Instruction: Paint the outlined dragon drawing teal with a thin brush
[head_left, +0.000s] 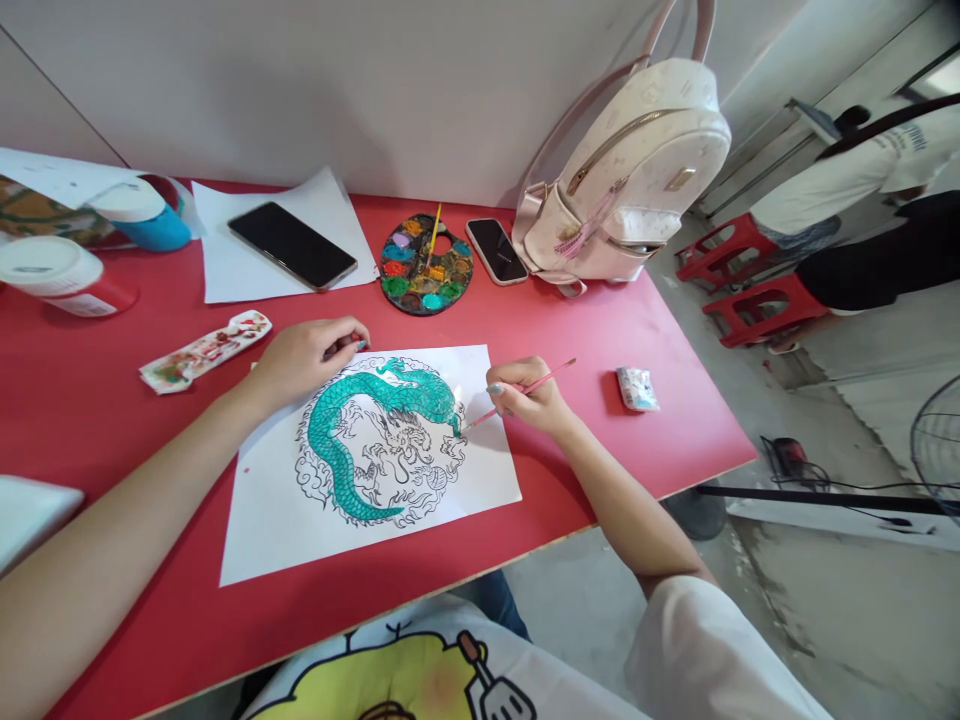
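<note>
My right hand [531, 393] is closed round a thin pink paintbrush [551, 376], pen-like. The brush's lower tip meets the drawing at the right end of the green dragon body. The drawing is a sheet of white paper [262, 520] with a black-outlined dragon [326, 430] in a ring of clouds and flames; its scaly body is painted teal green, while head and clouds stay white. My left hand [311, 355] rests at the sheet's upper left edge, fingers curled in; whatever they may hold is hidden.
Behind the sheet lie a paint palette [390, 292] with a yellow-handled brush [435, 232], two phones [292, 245] and paper [225, 275]. A paint-stained strip [206, 352] and jars [56, 275] stand left. At right are a backpack [637, 160] and small packet [637, 388]; people sit beyond.
</note>
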